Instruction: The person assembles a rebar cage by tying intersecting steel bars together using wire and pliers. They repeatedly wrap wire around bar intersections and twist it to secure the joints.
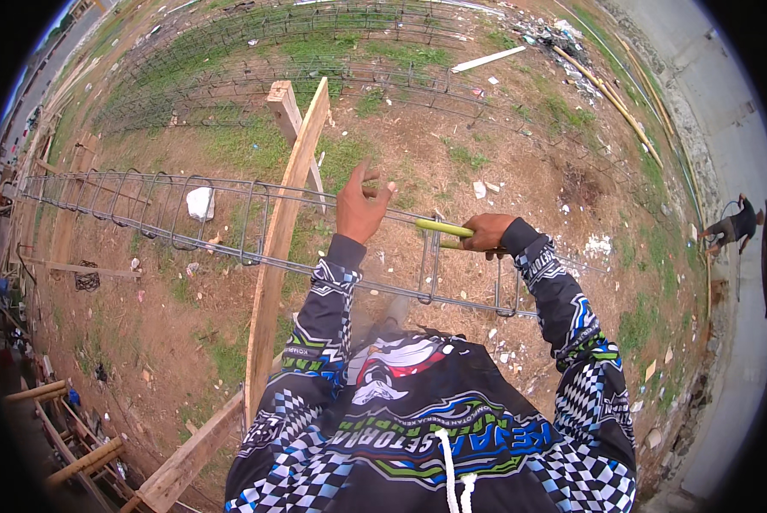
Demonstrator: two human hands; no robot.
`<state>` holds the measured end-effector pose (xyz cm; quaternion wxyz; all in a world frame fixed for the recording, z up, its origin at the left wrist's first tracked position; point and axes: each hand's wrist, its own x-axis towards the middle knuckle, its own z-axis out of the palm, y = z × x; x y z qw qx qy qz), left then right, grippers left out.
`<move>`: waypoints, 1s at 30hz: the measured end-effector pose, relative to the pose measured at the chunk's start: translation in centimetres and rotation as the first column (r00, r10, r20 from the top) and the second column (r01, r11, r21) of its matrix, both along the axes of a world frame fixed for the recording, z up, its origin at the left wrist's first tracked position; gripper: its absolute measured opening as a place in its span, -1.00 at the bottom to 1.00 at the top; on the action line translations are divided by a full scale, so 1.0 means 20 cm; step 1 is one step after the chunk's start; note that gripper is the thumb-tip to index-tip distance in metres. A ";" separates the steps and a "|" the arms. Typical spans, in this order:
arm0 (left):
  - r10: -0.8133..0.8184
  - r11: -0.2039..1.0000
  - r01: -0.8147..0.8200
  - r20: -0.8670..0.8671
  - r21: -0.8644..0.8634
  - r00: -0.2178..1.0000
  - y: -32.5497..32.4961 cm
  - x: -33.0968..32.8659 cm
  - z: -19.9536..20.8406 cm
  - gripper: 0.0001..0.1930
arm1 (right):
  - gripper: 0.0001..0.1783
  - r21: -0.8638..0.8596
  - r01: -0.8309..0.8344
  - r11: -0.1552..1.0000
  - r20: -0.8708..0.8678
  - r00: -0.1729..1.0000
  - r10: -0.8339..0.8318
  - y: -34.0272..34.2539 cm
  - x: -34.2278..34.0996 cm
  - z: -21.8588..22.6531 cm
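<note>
A long rebar cage [204,247] of thin steel bars with square stirrups crosses in front of me. It rests across an upright wooden plank [274,248]. My left hand [365,207] is raised over the cage's far bars, just right of the plank. Its fingers are curled but apart, and nothing shows between them. My right hand [486,232] grips pliers [442,227] with yellow-green handles, held over the bars beside a stirrup [430,267]. The handles point left; the jaws cannot be made out. Another stirrup [507,291] stands below my right hand.
More rebar cages [349,51] lie on the grass beyond. A second wooden post [289,111] leans against the plank, and a beam [191,453] stands at lower left. A white block [200,203] lies behind the cage. A person [737,227] is by the concrete strip at right.
</note>
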<state>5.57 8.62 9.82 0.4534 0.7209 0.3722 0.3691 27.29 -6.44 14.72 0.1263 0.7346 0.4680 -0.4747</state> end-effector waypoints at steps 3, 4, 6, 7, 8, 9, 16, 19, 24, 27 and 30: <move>0.075 0.992 -0.072 0.022 -0.102 0.997 -0.13 -0.28 0.00 -0.59 | -0.66 0.001 -0.284 0.959 0.101 0.954 0.282 0.20 -0.11 -0.05; 0.096 0.985 -0.094 0.006 -0.144 0.995 -0.19 -0.37 -0.08 -0.63 | -0.67 0.039 -0.406 0.913 0.196 0.899 0.391 0.24 -0.15 -0.09; 0.125 0.976 -0.129 -0.033 -0.177 0.992 -0.34 -0.55 -0.18 -0.71 | -0.69 0.087 -0.634 0.768 0.391 0.731 0.559 0.27 -0.20 -0.17; 0.128 0.976 -0.136 -0.059 -0.168 0.990 -0.41 -0.63 -0.21 -0.73 | -0.72 0.108 -0.653 0.749 0.416 0.714 0.563 0.27 -0.21 -0.23; 0.175 0.968 -0.181 -0.049 -0.175 0.983 -0.46 -0.71 -0.22 -0.75 | -0.73 0.122 -0.665 0.737 0.441 0.701 0.561 0.25 -0.21 -0.27; 0.223 0.956 -0.226 -0.039 -0.185 0.974 -0.52 -0.79 -0.23 -0.77 | -0.73 0.209 -0.643 0.737 0.447 0.733 0.513 0.23 -0.21 -0.28; 0.553 0.780 -0.592 -0.218 -0.202 0.804 -0.70 -1.26 -0.45 -0.78 | -0.59 0.575 -0.287 0.766 0.187 0.958 0.219 0.11 -0.18 -0.26; 0.520 0.824 -0.555 -0.239 -0.113 0.820 -0.67 -1.29 -0.50 -0.79 | -0.57 0.600 -0.303 0.741 0.260 0.949 0.177 0.10 -0.24 -0.21; 0.170 0.971 -0.210 -0.288 -0.115 0.942 -0.54 -1.14 -0.22 -0.77 | -0.81 0.885 -0.027 0.465 0.046 0.999 -0.029 0.07 -0.50 -0.06; 0.352 0.894 -0.413 -0.298 -0.174 0.887 -0.56 -1.28 -0.23 -0.79 | -0.85 0.861 0.192 0.471 -0.150 0.981 -0.125 0.00 -0.76 -0.06; 0.646 0.755 -0.655 -0.194 0.028 0.738 -0.57 -1.54 -0.25 -0.78 | -0.87 0.815 0.224 0.534 -0.265 0.964 0.001 -0.06 -1.03 -0.13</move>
